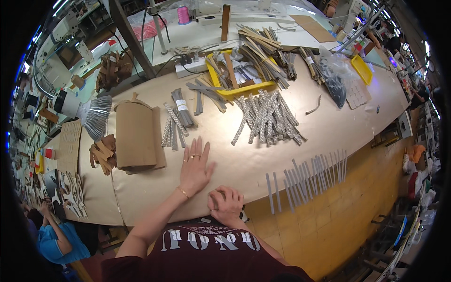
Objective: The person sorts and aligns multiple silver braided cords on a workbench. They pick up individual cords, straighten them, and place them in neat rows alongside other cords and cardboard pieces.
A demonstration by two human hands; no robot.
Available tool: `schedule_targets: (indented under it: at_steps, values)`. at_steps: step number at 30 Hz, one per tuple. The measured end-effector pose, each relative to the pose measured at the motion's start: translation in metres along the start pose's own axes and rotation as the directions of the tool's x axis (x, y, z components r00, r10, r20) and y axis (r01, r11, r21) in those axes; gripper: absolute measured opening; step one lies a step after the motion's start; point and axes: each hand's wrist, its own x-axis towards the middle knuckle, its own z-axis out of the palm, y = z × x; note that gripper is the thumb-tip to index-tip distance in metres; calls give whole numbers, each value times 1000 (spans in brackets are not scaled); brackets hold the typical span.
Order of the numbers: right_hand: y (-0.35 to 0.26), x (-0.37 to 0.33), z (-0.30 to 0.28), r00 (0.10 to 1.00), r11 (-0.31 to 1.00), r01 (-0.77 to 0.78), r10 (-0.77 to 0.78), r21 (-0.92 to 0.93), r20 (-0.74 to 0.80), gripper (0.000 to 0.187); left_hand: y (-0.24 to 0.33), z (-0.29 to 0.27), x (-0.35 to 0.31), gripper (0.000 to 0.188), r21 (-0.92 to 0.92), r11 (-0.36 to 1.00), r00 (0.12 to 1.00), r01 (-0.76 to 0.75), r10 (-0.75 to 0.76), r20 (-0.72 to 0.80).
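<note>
My left hand [194,170] lies flat on the tan table covering, fingers spread, with rings and a bracelet on. Close to the table's front edge, my right hand [227,204] is curled with its fingertips pressed together; whatever may be in them is hidden. Beyond the left fingertips are a few braided strips [170,127] and a grey strip bundle [183,113] wrapped in a white band. A loose heap of braided silver-grey strips [270,117] sits further right. Along the front edge, several flat grey strips [307,176] are laid side by side, their ends overhanging.
Behind the heap stands a yellow tray [249,88] loaded with strips. To the left are a brown paper roll [135,136], brown scraps [103,152] and a finned lamp [96,117]. A clear plastic bag [333,77] lies back right. Someone in blue [58,244] works at far left.
</note>
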Motion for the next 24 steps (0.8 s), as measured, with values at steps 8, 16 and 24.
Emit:
schedule_targets:
  at_steps: [8,16,24]
  values:
    - [33,80,-20,815,788,-537,391,301,427,23,-3,8,-11,61,-19,999,995,-47,48,86]
    - [45,127,12,983,960,-85,125,-267,135,53,-9,2,-17,47,-206,976,997,-75,78,8]
    - [14,42,-8,988,999,-47,46,8,146,41,-7,-5,-28,45,-406,874,962,-265,268,-51]
